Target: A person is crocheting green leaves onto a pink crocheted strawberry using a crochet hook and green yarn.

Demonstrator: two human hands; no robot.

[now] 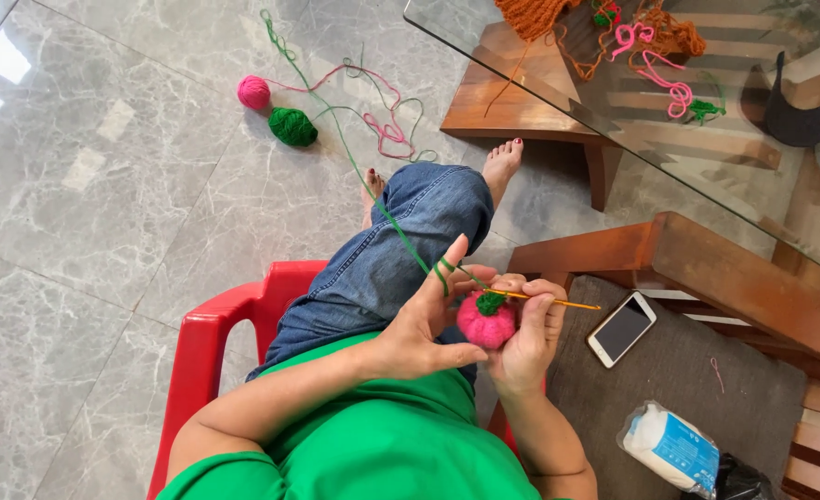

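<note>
A small pink crocheted ball [482, 324] with a green patch on top sits between both hands above my lap. My left hand [428, 319] holds the ball from the left, and the green yarn strand [373, 199] is wrapped over its raised forefinger. My right hand [528, 333] grips a thin yellow crochet hook [558, 302] whose tip is at the green patch, and it also cups the ball from the right. The green strand runs across my jeans-clad knee to a green yarn ball [292, 127] on the floor beside a pink yarn ball [253, 92].
I sit on a red plastic chair [208, 338] on a grey marble floor. At my right, a dark cushioned seat [688, 370] holds a white phone [621, 328] and a plastic bag of white stuffing [674, 446]. A glass-topped wooden table [558, 69] carries orange, pink and green yarn.
</note>
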